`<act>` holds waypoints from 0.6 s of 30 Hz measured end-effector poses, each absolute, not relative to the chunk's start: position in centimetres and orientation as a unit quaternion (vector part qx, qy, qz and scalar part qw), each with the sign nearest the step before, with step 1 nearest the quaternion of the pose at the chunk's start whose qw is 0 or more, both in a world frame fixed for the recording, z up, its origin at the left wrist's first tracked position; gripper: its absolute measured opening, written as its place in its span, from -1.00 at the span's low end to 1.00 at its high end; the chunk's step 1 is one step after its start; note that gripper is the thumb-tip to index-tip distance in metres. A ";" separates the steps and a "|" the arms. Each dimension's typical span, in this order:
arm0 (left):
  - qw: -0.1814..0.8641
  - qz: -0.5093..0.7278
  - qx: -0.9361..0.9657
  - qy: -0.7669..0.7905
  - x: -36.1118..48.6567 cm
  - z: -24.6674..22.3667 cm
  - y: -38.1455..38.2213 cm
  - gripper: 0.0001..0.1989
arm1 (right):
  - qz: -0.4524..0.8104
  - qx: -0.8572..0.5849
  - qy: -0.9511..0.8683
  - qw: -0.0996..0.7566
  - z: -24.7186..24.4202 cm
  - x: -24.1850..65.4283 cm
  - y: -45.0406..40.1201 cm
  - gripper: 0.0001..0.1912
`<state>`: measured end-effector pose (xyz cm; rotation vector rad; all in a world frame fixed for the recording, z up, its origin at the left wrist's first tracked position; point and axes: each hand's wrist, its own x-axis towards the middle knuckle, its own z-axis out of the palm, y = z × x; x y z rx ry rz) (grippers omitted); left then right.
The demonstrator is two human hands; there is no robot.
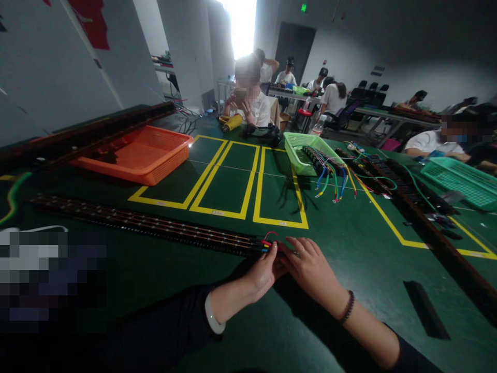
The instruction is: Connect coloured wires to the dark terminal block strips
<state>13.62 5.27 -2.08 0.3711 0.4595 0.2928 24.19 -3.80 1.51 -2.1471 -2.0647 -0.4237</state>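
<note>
- I can't read any lettering from here.
- Small white labels (217, 213) sit on the yellow tape outlines (249, 191) across the green bench (361, 254); their print is too small for me.
- High on the grey back wall (388, 31), I see a small, glowing green sign (303, 7), its marking too blurred for me to make out.

Wearer's forearms. Seven o'clock: dark, near-black left sleeve (166, 318), plain, its weave indistinct; beyond its edge, a smooth, rounded, pale bangle (213, 314) encircles the wrist. Between four and five o'clock: a dark bracelet (349, 306) of small round beads; farther out, toward five o'clock, the similarly dark right sleeve (411, 355). Both hands ungloved.
</note>
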 end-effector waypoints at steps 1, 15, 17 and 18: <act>0.947 0.146 0.181 0.221 13.6 -2.1 5.3 -0.77 | -0.120 -0.716 -0.684 0.068 2.0 24.6 -3.7 -0.67; 0.944 0.098 0.241 0.204 13.3 -2.1 5.4 -0.53 | 0.304 -0.738 -0.573 0.188 2.7 29.5 -1.1 -0.63; 0.938 0.105 0.244 0.224 13.4 -2.3 5.4 -0.55 | 0.349 -0.727 -0.549 0.219 2.2 30.1 -0.6 -0.61; 0.936 0.108 0.246 0.229 13.4 -2.3 5.4 -0.56 | 0.362 -0.721 -0.538 0.244 1.9 30.3 -0.3 -0.60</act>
